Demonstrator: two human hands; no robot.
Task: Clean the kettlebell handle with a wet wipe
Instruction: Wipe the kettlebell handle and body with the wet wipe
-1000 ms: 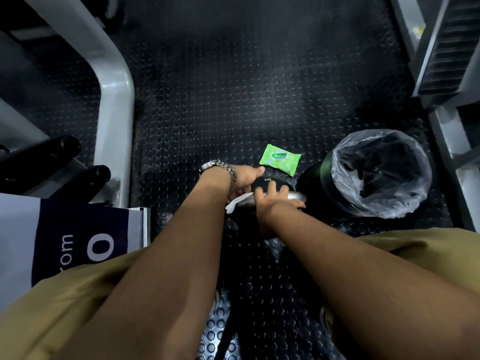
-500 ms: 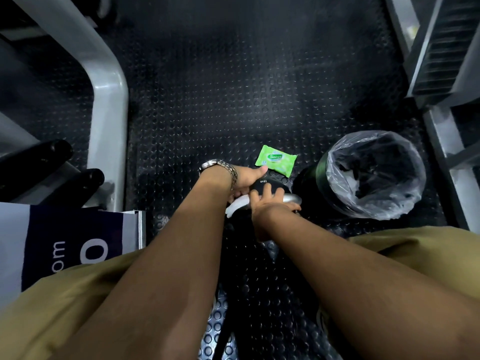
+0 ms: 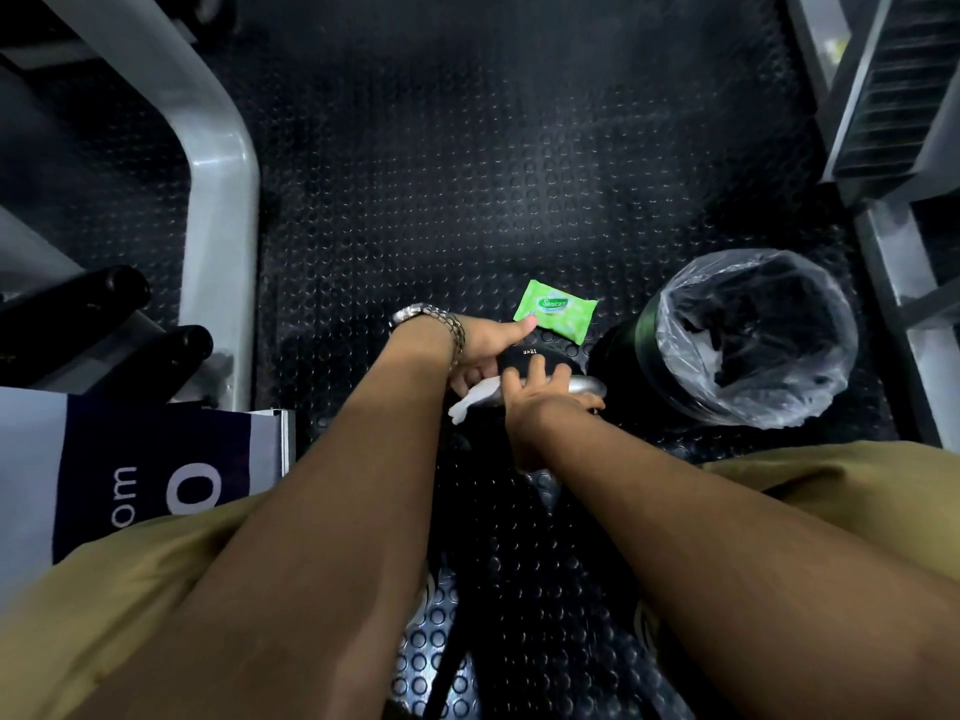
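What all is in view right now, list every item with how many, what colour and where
kettlebell: one, black with a silvery handle, on the floor under both hands
wet wipe: one, white, on the handle at the left hand
wipes pack: one, green, on the floor beyond the kettlebell
bin: one, dark with a clear liner, right of the kettlebell
floor mat: one, black, studded
machine frame: one, grey, far left
left hand: watch on wrist
right hand: on the handle

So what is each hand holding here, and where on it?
Left hand presses the white wipe around the left end of the kettlebell handle. Right hand grips the handle's middle.
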